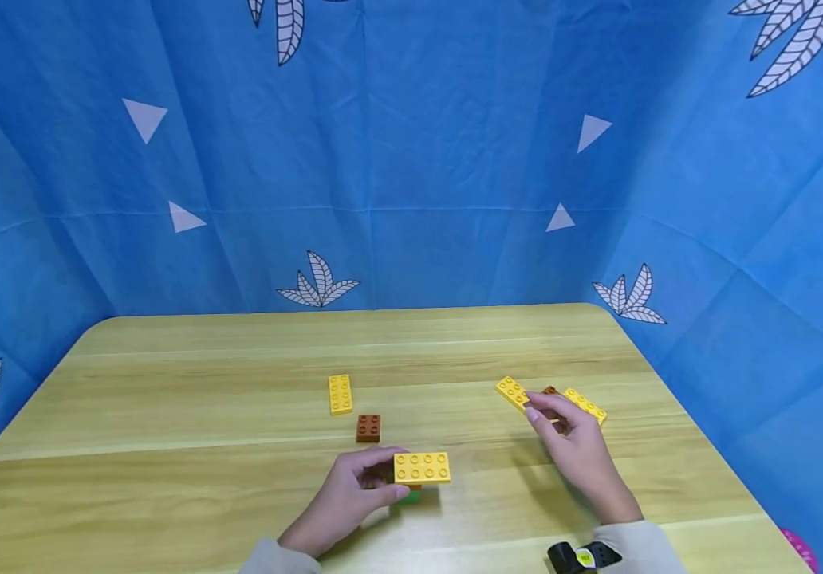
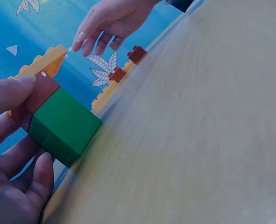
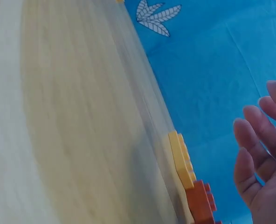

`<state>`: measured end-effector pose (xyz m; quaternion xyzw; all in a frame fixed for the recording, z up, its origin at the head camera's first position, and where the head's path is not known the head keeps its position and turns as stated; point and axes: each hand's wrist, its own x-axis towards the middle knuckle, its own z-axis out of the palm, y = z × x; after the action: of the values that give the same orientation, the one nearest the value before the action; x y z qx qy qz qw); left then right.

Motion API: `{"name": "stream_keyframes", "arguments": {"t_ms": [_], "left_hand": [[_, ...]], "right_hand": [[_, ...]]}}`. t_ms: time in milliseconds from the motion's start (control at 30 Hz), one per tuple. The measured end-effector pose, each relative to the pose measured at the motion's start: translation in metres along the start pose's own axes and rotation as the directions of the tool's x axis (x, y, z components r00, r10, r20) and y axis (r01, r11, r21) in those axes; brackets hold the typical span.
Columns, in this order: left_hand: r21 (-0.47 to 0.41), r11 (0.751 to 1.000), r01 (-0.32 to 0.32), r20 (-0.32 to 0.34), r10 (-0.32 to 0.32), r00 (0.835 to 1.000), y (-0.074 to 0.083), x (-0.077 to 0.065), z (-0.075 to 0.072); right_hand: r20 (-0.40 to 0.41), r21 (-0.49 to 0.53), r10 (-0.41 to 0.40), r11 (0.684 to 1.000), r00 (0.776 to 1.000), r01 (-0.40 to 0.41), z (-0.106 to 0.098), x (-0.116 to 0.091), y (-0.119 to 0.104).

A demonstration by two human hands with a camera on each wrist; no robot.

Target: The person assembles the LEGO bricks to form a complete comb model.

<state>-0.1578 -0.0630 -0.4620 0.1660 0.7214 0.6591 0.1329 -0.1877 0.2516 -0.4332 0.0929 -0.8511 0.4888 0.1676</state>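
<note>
My left hand point(image 1: 354, 490) grips a small stack of toy building bricks at the front middle of the table. A yellow eight-stud brick point(image 1: 422, 468) tops it, a brown brick point(image 2: 44, 93) sits under that, and a green brick point(image 2: 65, 125) forms the base. In the left wrist view the thumb presses the brown brick. My right hand point(image 1: 576, 450) is over a group of bricks on the right, its fingers loosely bent with nothing between them. Beneath and beyond it lie a yellow brick point(image 1: 510, 391), another yellow brick point(image 1: 587, 406) and partly hidden brown bricks point(image 3: 201, 203).
Behind the left hand, a brown four-stud brick point(image 1: 368, 428) and a yellow brick point(image 1: 340, 395) lie apart on the wooden table point(image 1: 167, 383). A blue cloth point(image 1: 440, 159) with leaf prints hangs along the table's back and right edges.
</note>
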Motion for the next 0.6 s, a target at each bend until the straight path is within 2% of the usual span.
{"name": "stream_keyframes", "arguments": {"t_ms": [100, 367, 600], "left_hand": [[-0.015, 1.0, -0.008, 0.004, 0.008, 1.0, -0.001, 0.0, 0.0], [-0.023, 1.0, 0.003, 0.006, -0.003, 1.0, -0.002, 0.0, 0.0], [-0.028, 1.0, 0.013, 0.012, -0.013, 1.0, 0.0, 0.0, 0.0]], "right_hand": [[-0.033, -0.014, 0.012, 1.0, 0.999, -0.012, -0.005, -0.002, 0.003], [-0.045, -0.138, 0.063, 0.988, 0.997, -0.069, -0.019, -0.008, 0.017], [-0.083, -0.15, 0.033, 0.988, 0.996, -0.045, -0.027, -0.01, 0.02]]}}
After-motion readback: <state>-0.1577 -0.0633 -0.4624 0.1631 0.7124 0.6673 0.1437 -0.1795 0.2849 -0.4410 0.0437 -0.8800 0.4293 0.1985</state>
